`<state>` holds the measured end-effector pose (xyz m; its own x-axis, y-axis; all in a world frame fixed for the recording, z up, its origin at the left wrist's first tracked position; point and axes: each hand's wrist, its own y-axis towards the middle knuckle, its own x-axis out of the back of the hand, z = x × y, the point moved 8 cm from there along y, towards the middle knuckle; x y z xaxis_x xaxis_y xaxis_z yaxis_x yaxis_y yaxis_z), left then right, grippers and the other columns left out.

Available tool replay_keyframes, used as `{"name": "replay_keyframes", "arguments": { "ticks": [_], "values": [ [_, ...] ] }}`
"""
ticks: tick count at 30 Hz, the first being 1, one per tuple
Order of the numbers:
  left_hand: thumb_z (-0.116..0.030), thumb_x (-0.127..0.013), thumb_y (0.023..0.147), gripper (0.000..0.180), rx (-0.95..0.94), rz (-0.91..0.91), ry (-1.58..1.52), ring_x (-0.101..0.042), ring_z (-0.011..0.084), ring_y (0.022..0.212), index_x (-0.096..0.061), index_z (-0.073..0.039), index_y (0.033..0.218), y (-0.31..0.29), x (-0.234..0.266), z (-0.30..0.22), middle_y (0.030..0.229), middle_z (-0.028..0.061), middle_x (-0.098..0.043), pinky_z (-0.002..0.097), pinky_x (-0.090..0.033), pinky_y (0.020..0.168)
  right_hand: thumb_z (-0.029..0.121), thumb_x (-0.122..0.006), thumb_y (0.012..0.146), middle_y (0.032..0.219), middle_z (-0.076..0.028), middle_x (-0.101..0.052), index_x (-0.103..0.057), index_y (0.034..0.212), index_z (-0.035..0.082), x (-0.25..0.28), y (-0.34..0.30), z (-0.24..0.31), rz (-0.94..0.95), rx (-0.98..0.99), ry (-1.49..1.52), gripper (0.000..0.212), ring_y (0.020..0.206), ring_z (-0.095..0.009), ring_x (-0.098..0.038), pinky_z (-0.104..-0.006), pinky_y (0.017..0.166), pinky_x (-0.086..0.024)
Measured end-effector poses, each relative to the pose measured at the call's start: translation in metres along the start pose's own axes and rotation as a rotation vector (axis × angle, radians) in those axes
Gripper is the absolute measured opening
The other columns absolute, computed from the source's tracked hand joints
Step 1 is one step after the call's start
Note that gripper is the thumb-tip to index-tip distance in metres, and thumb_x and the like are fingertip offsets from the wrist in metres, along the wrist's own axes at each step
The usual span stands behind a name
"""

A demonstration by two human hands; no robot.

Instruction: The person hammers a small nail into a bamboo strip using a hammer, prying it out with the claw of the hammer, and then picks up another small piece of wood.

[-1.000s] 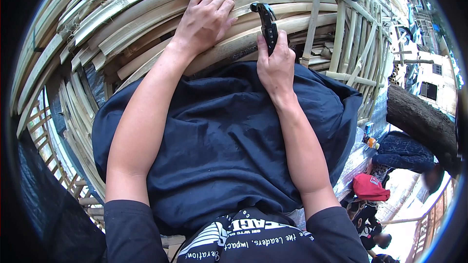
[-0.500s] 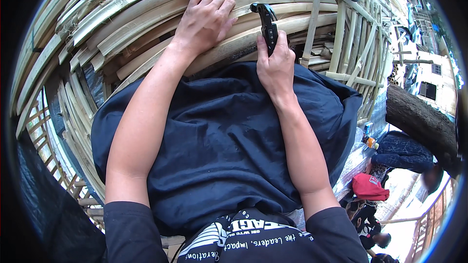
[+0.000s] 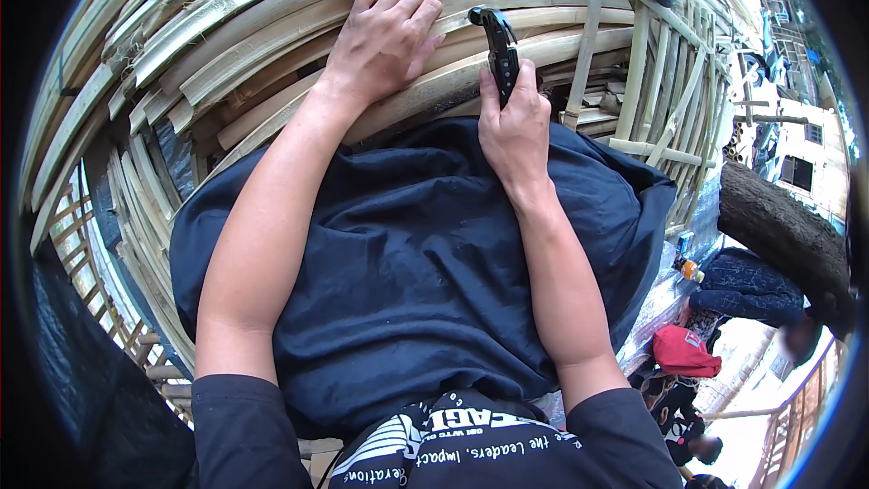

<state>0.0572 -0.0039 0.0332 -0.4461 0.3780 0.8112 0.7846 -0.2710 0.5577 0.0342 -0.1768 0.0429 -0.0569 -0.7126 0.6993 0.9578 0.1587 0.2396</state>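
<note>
Nothing much has shifted since a second ago: both hands sit where they were on the bamboo, the tool no further along. Left hand lies flat and open on the curved bamboo slats, palm down, fingers spread over a strip, holding nothing, only pressing. Right hand has its grip shut round the handle of a black curved-handled tool, which stands up against a slat just beside the left fingertips. Whether it has a blade, and which way it faces, I cannot tell from here. A dark blue cloth covers the lap beneath both forearms.

To my eye the worry is how close the two hands are. If the tool slips or jumps off the round, smooth bamboo, it could run toward the left fingers. The slats are bowed and could spring or roll under the pressing palm, throwing the tool off line. The loose cloth near the wrist could also snag the handle
</note>
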Motion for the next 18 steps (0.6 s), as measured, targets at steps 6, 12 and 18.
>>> {"name": "replay_keyframes", "arguments": {
  "ticks": [6,12,18],
  "values": [
    [-0.028,-0.071,0.095,0.029,-0.004,0.014,-0.007,-0.063,0.0242,0.106,-0.068,-0.007,0.115,0.0018,-0.0008,-0.0013,0.11,0.0063,-0.068,0.039,-0.045,0.092,0.019,-0.064,0.105,0.075,-0.027,-0.068,-0.051,0.102,-0.001,0.0006,-0.0005,-0.0014,0.009,-0.022,0.018,0.024,0.076,-0.051,-0.069,-0.0561,0.063,-0.052],
    [-0.026,-0.072,0.094,0.028,0.012,0.008,-0.024,-0.063,0.025,0.106,-0.067,-0.007,0.115,0.0007,-0.0006,-0.0004,0.109,0.0068,-0.067,0.0395,-0.045,0.092,0.02,-0.065,0.104,0.073,-0.029,-0.067,-0.05,0.102,-0.001,0.0001,0.0007,-0.0049,0.038,-0.069,0.007,0.025,0.076,-0.052,-0.068,-0.058,0.063,-0.051],
    [-0.027,-0.072,0.094,0.029,0.011,0.017,-0.02,-0.063,0.0254,0.105,-0.067,-0.007,0.115,0.0022,-0.0011,-0.0013,0.109,0.0071,-0.067,0.04,-0.045,0.093,0.019,-0.064,0.105,0.072,-0.028,-0.066,-0.049,0.102,-0.001,0.0006,0.0006,-0.0029,0.025,-0.036,0.01,0.026,0.074,-0.052,-0.068,-0.0573,0.062,-0.051]
  ]
}}
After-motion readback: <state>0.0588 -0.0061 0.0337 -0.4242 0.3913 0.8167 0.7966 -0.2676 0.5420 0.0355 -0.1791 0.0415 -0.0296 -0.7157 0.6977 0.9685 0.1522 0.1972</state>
